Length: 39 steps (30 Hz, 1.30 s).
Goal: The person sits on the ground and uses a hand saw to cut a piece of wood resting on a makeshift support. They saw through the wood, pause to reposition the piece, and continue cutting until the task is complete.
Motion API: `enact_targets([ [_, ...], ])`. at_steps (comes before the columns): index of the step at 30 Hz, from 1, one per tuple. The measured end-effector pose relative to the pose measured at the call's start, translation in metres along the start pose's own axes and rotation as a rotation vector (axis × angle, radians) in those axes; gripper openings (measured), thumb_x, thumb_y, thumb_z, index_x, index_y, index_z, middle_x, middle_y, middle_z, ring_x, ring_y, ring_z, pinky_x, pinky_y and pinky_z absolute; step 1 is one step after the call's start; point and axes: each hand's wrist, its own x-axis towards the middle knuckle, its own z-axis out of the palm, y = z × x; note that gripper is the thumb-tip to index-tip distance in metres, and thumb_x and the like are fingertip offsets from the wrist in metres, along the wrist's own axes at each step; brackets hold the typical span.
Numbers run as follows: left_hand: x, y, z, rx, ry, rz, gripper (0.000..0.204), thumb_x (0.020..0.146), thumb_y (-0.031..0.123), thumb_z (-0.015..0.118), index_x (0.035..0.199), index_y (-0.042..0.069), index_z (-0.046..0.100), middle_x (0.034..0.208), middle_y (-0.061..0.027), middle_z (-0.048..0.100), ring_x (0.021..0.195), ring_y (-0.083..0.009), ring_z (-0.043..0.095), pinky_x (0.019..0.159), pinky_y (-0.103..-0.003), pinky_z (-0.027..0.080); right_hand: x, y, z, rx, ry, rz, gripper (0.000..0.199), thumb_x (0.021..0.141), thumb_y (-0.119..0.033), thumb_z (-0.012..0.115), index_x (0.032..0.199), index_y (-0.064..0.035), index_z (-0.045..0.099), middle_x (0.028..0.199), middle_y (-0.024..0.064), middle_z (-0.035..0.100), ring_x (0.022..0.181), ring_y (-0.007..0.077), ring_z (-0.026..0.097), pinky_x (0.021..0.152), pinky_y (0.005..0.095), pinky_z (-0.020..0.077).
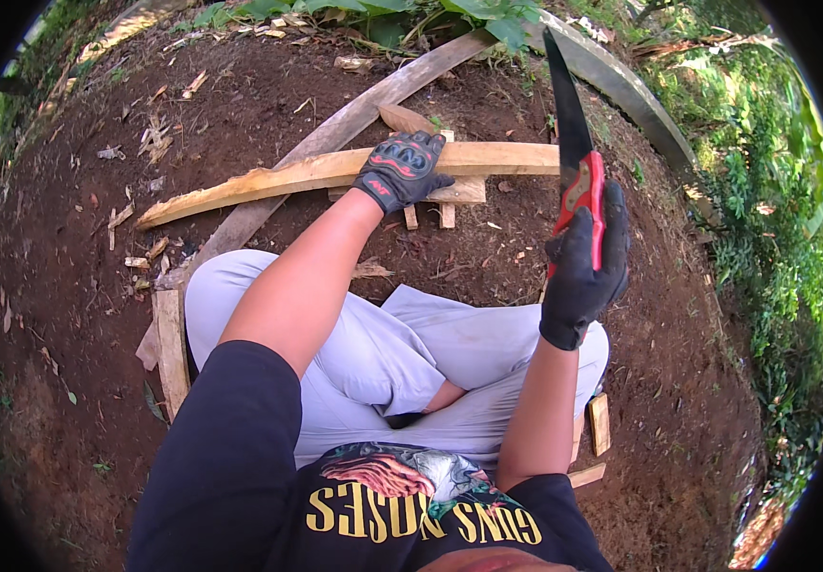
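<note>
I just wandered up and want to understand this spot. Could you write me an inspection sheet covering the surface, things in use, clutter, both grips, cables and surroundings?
Surface: bare brown soil.
Things in use: pale curved beam, crossing over a weathered board; red-handled tool with a dark blade, in front of the beam's right end; contact between them cannot be told.
Clutter: wood chips on the left, small offcuts at lower right.
Left grip: gloved, resting over the beam; finger closure unclear.
Right grip: gloved, closed on the tool's handle.
Cables: nothing seen.
Surroundings: green plants along the right, broad leaves at the top.
</note>
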Motion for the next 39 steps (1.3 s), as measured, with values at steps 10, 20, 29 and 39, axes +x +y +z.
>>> enact_targets([
  [10,0.004,0.003,0.028,0.128,0.209,0.025,0.030,0.098,0.019,0.064,0.125,0.004,0.067,0.120,-0.0205,0.073,0.113,-0.0354,0.072,0.101,-0.050,0.056,-0.015,0.035,0.092,0.069,-0.185,-0.011,0.049,0.103,-0.010,0.070,0.149,0.0031,0.063,0.145,0.0230,0.071,0.131,0.0330,0.071,0.111,0.0425,0.0539],
  [20,0.005,0.017,0.029,0.139,0.256,-0.078,0.022,0.095,0.019,0.063,0.113,0.010,0.072,0.113,-0.0133,0.071,0.108,-0.0328,0.071,0.092,-0.049,0.056,-0.027,0.051,0.099,0.085,-0.246,0.078,0.050,0.102,-0.011,0.071,0.150,0.0027,0.063,0.145,0.0231,0.071,0.132,0.0322,0.070,0.112,0.0436,0.0527],
  [29,0.007,0.020,0.031,0.142,0.219,-0.113,0.023,0.096,0.021,0.062,0.114,0.011,0.072,0.113,-0.0143,0.073,0.108,-0.0311,0.071,0.093,-0.048,0.054,-0.028,0.048,0.103,0.024,-0.265,0.048,0.050,0.103,-0.012,0.071,0.150,0.0021,0.063,0.146,0.0235,0.070,0.133,0.0346,0.070,0.112,0.0438,0.0526],
  [39,0.012,0.024,0.032,0.145,0.180,-0.175,0.023,0.097,0.023,0.062,0.116,0.013,0.073,0.114,-0.0118,0.074,0.113,-0.0308,0.069,0.098,-0.050,0.051,-0.024,0.037,0.103,-0.048,-0.306,0.160,0.047,0.108,-0.016,0.065,0.152,0.0003,0.063,0.143,0.0216,0.070,0.124,0.0298,0.068,0.104,0.0396,0.0524],
])
